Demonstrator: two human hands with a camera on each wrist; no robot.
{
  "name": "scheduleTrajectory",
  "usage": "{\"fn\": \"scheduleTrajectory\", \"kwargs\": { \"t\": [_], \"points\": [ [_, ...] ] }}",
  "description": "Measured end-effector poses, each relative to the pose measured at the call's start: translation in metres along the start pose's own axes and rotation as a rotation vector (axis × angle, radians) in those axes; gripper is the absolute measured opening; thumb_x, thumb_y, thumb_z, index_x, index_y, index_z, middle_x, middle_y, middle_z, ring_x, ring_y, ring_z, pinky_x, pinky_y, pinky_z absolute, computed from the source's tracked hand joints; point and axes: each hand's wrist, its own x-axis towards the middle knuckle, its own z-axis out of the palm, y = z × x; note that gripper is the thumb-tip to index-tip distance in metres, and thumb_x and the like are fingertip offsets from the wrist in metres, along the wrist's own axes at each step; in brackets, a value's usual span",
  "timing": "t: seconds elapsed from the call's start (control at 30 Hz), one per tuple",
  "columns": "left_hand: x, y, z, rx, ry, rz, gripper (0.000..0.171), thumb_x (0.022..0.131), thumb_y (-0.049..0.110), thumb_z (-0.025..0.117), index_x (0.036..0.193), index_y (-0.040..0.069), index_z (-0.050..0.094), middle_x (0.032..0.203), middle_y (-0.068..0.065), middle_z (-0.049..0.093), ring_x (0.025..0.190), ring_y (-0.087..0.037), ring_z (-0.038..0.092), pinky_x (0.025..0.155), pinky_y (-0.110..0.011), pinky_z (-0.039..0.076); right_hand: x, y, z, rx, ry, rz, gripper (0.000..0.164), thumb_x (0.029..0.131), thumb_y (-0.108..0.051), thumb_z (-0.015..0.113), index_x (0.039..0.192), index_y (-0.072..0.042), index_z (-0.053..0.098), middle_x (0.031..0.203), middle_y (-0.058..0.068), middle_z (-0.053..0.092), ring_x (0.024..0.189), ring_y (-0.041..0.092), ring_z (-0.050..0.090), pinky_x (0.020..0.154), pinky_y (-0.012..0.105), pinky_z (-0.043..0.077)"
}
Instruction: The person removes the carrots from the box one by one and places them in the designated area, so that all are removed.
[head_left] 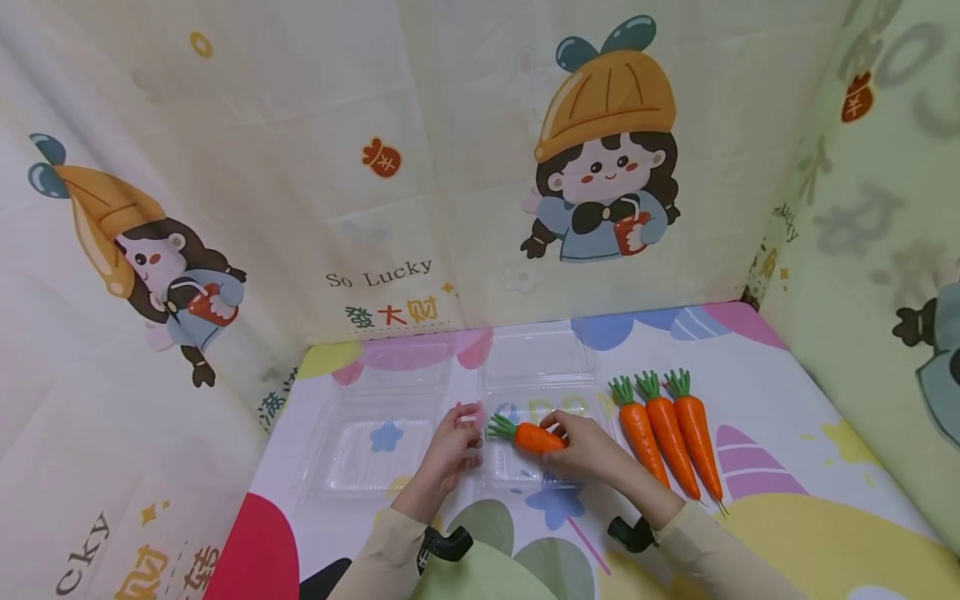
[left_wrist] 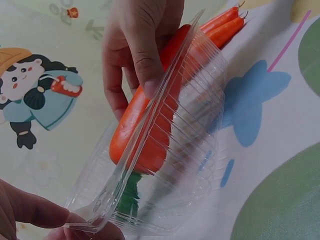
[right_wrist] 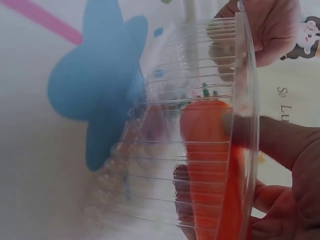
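My right hand [head_left: 588,446] grips an orange carrot [head_left: 534,438] by its body, with the green top pointing left. The carrot lies slantwise, partly inside the right clear plastic box [head_left: 495,477]. In the left wrist view, the carrot [left_wrist: 132,132] shows through the ribbed wall, its green stub low near the box's corner. With thumb and fingers, my left hand [left_wrist: 30,210] pinches the box's rim at that corner. Through the box wall in the right wrist view, some of the right hand's fingers show blurred behind the carrot [right_wrist: 210,175].
Three more carrots [head_left: 671,433] lie side by side right of the box, tops away from me. Another clear box [head_left: 330,467] stands on the left with its lid [head_left: 405,367] folded back. Printed cloth walls [head_left: 450,200] enclose the patterned table [head_left: 765,400].
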Motion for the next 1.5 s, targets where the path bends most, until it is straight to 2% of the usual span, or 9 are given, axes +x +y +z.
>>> {"fn": "scheduleTrajectory", "kwargs": {
  "t": [0.37, 0.53, 0.73, 0.9, 1.0, 1.17, 1.27, 1.4, 1.5],
  "points": [
    [0.001, 0.0, 0.0, 0.001, -0.001, -0.006, 0.049, 0.098, 0.004, 0.055, 0.147, 0.009, 0.045, 0.113, -0.013, 0.054, 0.079, -0.019, 0.053, 0.06, -0.025, 0.052, -0.001, 0.001, -0.006, 0.048, -0.035, -0.057, 0.039, 0.085, -0.009, 0.078, 0.121, -0.011, 0.063, 0.11, 0.007, 0.068, 0.094, 0.021, 0.061, 0.092, 0.046, 0.057],
    [0.002, 0.0, 0.0, 0.003, 0.004, -0.009, 0.048, 0.098, 0.004, 0.054, 0.145, 0.008, 0.046, 0.109, -0.01, 0.054, 0.08, -0.019, 0.053, 0.06, -0.025, 0.052, -0.001, 0.001, -0.012, 0.125, -0.069, -0.047, 0.045, 0.085, -0.01, 0.078, 0.126, -0.01, 0.061, 0.113, 0.009, 0.067, 0.097, 0.022, 0.062, 0.093, 0.047, 0.056],
    [0.003, 0.0, 0.0, -0.002, 0.006, -0.011, 0.047, 0.098, 0.005, 0.055, 0.145, 0.009, 0.048, 0.103, -0.007, 0.053, 0.08, -0.02, 0.053, 0.06, -0.025, 0.053, -0.002, 0.002, -0.018, 0.22, -0.129, -0.014, 0.047, 0.088, -0.016, 0.078, 0.132, -0.011, 0.059, 0.118, 0.01, 0.065, 0.102, 0.023, 0.06, 0.092, 0.042, 0.056],
    [0.001, 0.001, 0.0, -0.004, 0.001, -0.006, 0.047, 0.099, 0.005, 0.055, 0.145, 0.008, 0.047, 0.108, -0.011, 0.054, 0.079, -0.02, 0.052, 0.06, -0.024, 0.052, -0.002, 0.004, -0.023, 0.292, -0.185, -0.02, 0.05, 0.092, -0.022, 0.075, 0.137, -0.009, 0.059, 0.125, 0.013, 0.064, 0.108, 0.025, 0.059, 0.092, 0.04, 0.054],
    [0.001, 0.001, 0.0, -0.001, 0.0, -0.003, 0.049, 0.098, 0.003, 0.054, 0.146, 0.008, 0.046, 0.112, -0.013, 0.053, 0.078, -0.019, 0.052, 0.06, -0.024, 0.052, -0.001, 0.006, -0.027, 0.424, -0.24, 0.009, 0.054, 0.095, -0.024, 0.072, 0.143, -0.007, 0.055, 0.128, 0.015, 0.061, 0.111, 0.027, 0.057, 0.091, 0.037, 0.052],
    [0.001, 0.001, 0.0, 0.0, 0.001, -0.005, 0.049, 0.098, 0.004, 0.054, 0.146, 0.008, 0.046, 0.108, -0.01, 0.053, 0.08, -0.02, 0.052, 0.061, -0.025, 0.052, 0.0, 0.012, -0.031, 0.763, -0.356, 0.071, 0.065, 0.103, -0.025, 0.062, 0.156, -0.002, 0.033, 0.135, 0.017, 0.052, 0.117, 0.029, 0.052, 0.095, 0.034, 0.049],
    [0.001, 0.0, 0.0, 0.001, -0.002, 0.002, 0.048, 0.098, 0.004, 0.054, 0.146, 0.007, 0.046, 0.105, -0.009, 0.053, 0.08, -0.02, 0.052, 0.061, -0.025, 0.052, 0.0, 0.014, -0.035, 0.966, -0.403, 0.09, 0.065, 0.108, -0.024, 0.053, 0.16, -0.002, 0.022, 0.137, 0.014, 0.048, 0.121, 0.027, 0.052, 0.1, 0.031, 0.05],
    [0.001, 0.0, -0.001, 0.001, -0.006, 0.008, 0.048, 0.098, 0.004, 0.054, 0.146, 0.007, 0.046, 0.108, -0.012, 0.053, 0.08, -0.02, 0.052, 0.061, -0.025, 0.053, -0.001, 0.015, -0.039, 1.196, -0.408, 0.102, 0.061, 0.111, -0.02, 0.045, 0.161, -0.002, 0.015, 0.138, 0.009, 0.047, 0.126, 0.023, 0.054, 0.105, 0.028, 0.05],
    [0.001, -0.001, -0.001, 0.001, -0.007, 0.008, 0.048, 0.098, 0.005, 0.054, 0.145, 0.008, 0.046, 0.11, -0.014, 0.053, 0.08, -0.02, 0.052, 0.061, -0.024, 0.053, -0.003, 0.016, -0.042, 1.258, -0.376, 0.106, 0.061, 0.111, -0.017, 0.044, 0.161, -0.001, 0.013, 0.138, 0.008, 0.048, 0.129, 0.024, 0.054, 0.11, 0.031, 0.047]
  ]
}}
